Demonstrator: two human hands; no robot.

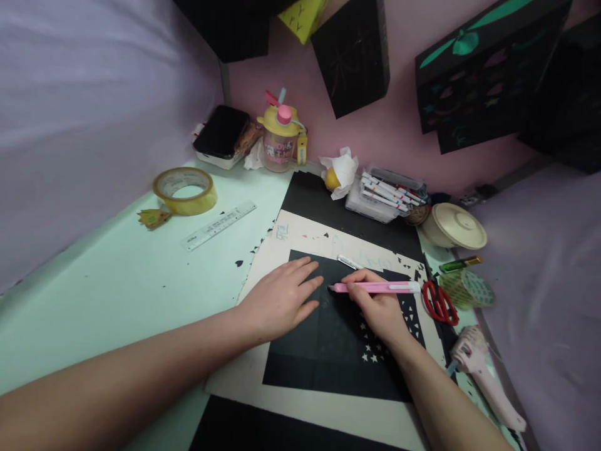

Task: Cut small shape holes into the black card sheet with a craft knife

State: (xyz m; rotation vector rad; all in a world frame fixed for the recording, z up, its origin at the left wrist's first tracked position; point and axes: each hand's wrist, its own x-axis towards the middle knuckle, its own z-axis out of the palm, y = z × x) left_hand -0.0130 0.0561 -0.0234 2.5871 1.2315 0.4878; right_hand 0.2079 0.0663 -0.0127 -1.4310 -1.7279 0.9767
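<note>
A sheet of black paper [300, 351] lies on a white board [253, 369], with star and triangle holes cut through its right part. My left hand [284, 294] rests flat on the sheet's left side, fingers stretched out. Gripped in my right hand [375, 307] is a pink utility knife [375, 287], held like a pen, its tip pointing left at the black paper. Whether the blade touches the paper I cannot tell. Just beyond my right hand lies a slim silver tool [347, 262], partly hidden by the fingers.
A clear ruler [219, 225] and a roll of yellowish tape [206, 197] lie to the left. Red scissors [439, 303], a green tape roll [467, 289] and a glue gun [488, 376] line the right edge. A cup [278, 147] and a pen box [373, 203] stand behind.
</note>
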